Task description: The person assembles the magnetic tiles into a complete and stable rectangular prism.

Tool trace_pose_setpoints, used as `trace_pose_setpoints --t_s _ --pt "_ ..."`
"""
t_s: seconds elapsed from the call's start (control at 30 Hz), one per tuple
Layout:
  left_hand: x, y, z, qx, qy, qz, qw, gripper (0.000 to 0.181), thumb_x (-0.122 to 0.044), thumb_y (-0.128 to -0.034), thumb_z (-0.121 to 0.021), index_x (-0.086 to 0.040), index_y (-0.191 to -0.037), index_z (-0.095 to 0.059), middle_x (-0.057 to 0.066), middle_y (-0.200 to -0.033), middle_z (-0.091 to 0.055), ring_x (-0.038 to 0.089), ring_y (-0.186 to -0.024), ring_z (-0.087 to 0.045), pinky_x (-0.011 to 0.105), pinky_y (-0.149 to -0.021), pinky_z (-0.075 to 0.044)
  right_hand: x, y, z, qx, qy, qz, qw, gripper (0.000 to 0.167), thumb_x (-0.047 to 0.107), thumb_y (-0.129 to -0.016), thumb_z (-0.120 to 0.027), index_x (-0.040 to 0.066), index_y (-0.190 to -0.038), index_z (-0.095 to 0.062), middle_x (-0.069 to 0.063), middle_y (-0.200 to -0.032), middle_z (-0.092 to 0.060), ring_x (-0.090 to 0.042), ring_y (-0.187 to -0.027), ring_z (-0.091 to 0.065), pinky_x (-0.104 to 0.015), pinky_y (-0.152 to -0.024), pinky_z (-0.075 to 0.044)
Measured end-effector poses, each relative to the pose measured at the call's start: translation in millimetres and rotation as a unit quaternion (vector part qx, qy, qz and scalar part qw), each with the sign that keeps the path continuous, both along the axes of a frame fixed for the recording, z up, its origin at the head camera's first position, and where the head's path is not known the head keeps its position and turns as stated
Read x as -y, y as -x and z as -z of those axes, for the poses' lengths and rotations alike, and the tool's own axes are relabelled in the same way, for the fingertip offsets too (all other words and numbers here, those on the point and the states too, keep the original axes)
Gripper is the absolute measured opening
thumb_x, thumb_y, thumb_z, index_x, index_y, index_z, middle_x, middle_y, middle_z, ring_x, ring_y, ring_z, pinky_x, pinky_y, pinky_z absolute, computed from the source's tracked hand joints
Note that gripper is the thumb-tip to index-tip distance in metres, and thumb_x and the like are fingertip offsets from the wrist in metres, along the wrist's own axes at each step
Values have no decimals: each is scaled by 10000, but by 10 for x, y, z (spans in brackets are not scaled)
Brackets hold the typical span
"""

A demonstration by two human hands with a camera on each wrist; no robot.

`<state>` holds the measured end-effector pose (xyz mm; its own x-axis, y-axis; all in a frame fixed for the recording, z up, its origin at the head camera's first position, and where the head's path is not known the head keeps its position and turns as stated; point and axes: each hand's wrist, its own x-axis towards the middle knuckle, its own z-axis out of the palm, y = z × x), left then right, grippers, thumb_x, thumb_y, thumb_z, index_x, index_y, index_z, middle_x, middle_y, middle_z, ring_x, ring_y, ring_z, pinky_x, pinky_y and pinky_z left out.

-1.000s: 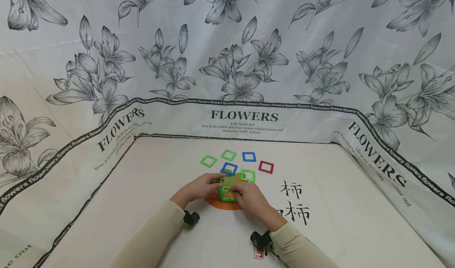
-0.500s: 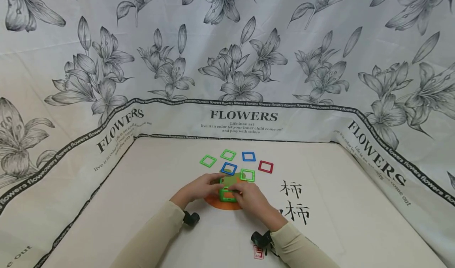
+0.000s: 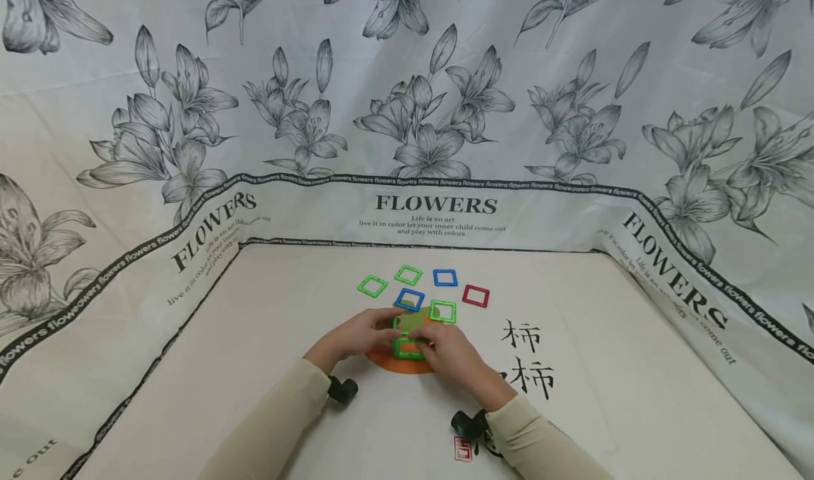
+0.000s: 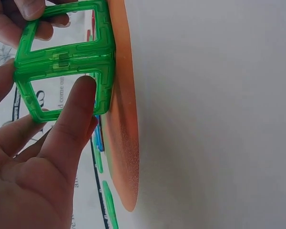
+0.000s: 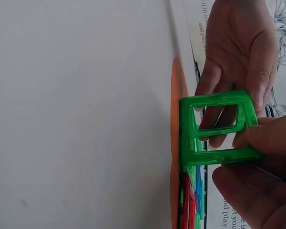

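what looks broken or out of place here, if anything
Nothing stands out: the green plastic four-sided frames held by the left hand and right hand show no visible damage, and the flat red plastic square frame is merely angled.

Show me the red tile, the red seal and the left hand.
Red tile [image 3: 474, 305]: head view, its near bar.
Red seal [image 3: 463, 449]: head view, its middle.
Left hand [image 3: 358, 336]: head view, back of the hand.

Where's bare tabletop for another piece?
White tabletop is bare between the cream left sleeve and patterned fabric wall, and right of the black printed characters. Left hand, right hand and joined green plastic frames crowd the middle, with coloured square frames beyond.
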<state>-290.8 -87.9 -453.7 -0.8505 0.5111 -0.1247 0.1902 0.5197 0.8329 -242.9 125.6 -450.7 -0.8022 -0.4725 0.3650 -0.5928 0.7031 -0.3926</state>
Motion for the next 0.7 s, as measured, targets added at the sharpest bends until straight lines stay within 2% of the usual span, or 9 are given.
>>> trace_pose_setpoints --t_s 0.43,0.6,0.7 --pt "-11 -2 4 118 -147 -36 9998 536 -300 -968 -578 -149 -1464 -438 83 -1424 -525 216 -1245 -536 466 -1069 -432 -8 -5 -42 125 81 -122 9998 162 103 -891 -680 150 -1027 -753 35 -972 -733 -103 -850 -651 -267 -735 -555" --pt "-11 10 21 94 -131 -49 9999 534 -309 -964 -583 -164 -1460 -446 74 -1428 -520 217 -1242 -532 476 -1073 -425 -30 10 -43 272 138 -125 9995 156 177 -913 -666 147 -1043 -745 49 -959 -728 -84 -841 -646 -255 -736 -551" --pt "-9 15 30 75 -127 -52 9999 540 -318 -961 -587 -166 -1460 -446 70 -1434 -516 219 -1266 -518 478 -1080 -417 -54 23 -45 430 186 13 9989 181 246 -932 -643 150 -1049 -743 72 -926 -721 -53 -817 -630 -229 -722 -539"
